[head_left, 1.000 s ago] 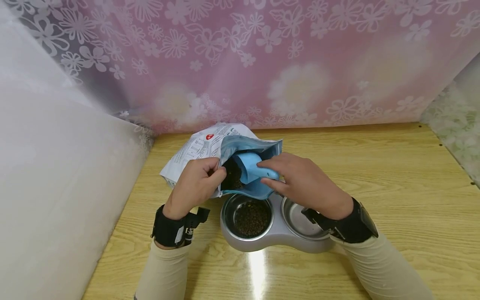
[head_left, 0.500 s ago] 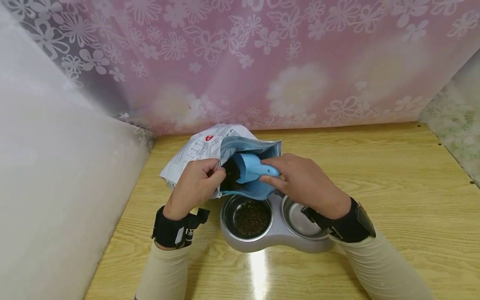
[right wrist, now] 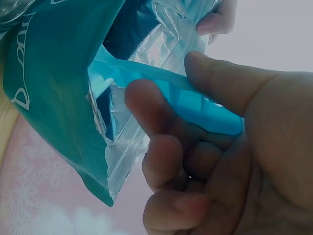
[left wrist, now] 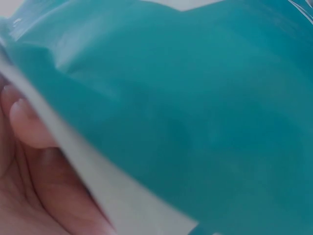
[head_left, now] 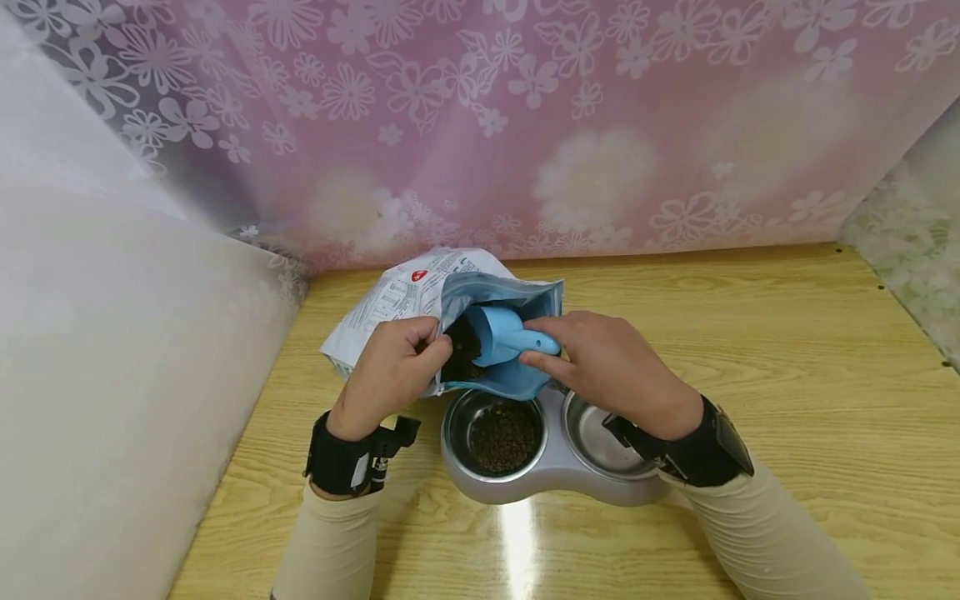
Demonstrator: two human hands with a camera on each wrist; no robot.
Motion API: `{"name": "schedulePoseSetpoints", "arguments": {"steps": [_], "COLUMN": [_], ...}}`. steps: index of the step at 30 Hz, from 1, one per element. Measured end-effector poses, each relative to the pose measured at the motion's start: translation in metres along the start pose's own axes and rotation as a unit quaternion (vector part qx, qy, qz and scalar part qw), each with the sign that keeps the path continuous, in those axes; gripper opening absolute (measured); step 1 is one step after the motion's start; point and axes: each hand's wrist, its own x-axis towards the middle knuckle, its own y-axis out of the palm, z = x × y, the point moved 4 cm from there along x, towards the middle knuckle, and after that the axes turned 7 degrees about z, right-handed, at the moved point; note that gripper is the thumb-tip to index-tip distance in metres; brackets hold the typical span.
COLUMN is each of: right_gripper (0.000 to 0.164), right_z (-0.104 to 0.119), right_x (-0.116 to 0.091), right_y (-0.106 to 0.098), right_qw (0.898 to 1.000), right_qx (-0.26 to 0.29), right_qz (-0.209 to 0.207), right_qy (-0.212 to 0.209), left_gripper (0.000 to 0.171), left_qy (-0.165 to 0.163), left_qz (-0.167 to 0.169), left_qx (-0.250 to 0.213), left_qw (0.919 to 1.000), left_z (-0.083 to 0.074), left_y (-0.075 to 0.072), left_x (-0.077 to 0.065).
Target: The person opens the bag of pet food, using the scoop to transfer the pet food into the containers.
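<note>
A white bag (head_left: 378, 304) with a blue lining lies on its side, its mouth facing right, dark kibble within. My left hand (head_left: 393, 367) pinches the near left edge of the opening between thumb and curled fingers. With thumb and fingers, my right hand (head_left: 611, 362) grips the handle of a light blue scoop (head_left: 498, 333), whose cup sits inside the bag mouth. In the right wrist view the fingers (right wrist: 161, 161) curl under the handle. The teal bag side (left wrist: 186, 107) fills most of the left wrist view. How much kibble the scoop holds is hidden.
Just in front of the bag stands a grey double-bowl feeder (head_left: 555, 479). Brown kibble lies in its left steel bowl (head_left: 450, 442); the right steel bowl (head_left: 600, 442) shows bare metal, partly under my right wrist. A pink floral curtain (head_left: 480, 167) hangs behind the wooden table (head_left: 787, 375).
The scoop has turned slightly in the bag mouth and its handle now lies flatter, with my right fingers shifted along it. My left hand and the bag stay almost still.
</note>
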Motion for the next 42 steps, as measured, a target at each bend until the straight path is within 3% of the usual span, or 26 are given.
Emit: {"name": "schedulePoseSetpoints", "arguments": {"steps": [8,20,28,31,35,42], "right_gripper": [0.031,0.024,0.026,0.023,0.031,0.025], "right_z": [-0.004,-0.005,-0.007,-0.010,-0.012,-0.010], "right_x": [0.005,0.005,0.005,0.005,0.005,0.006], "right_y": [0.003,0.004,0.000,-0.002,-0.003,-0.002], "right_qw": [1.000,0.999,0.999,0.999,0.998,0.999], "right_qx": [0.010,0.031,0.028,0.027,0.023,0.014], "right_qz": [-0.008,0.013,0.009,0.008,0.011,0.012], "right_qy": [0.013,0.026,0.022,0.037,0.057,0.028], "left_gripper": [0.039,0.039,0.038,0.038,0.039,0.038], "left_qy": [-0.003,-0.005,-0.011,-0.011,-0.007,-0.007], "left_qz": [0.001,0.006,0.009,0.011,0.013,0.012], "left_qx": [0.001,-0.003,-0.011,-0.016,-0.020,-0.018], "left_qw": [1.0000,1.0000,0.9998,0.9998,0.9997,0.9997], "left_z": [0.001,0.000,0.002,0.002,0.001,0.001], "left_y": [0.000,0.001,0.001,0.001,0.000,-0.002], "left_x": [0.000,0.001,0.000,0.000,0.000,-0.001]}}
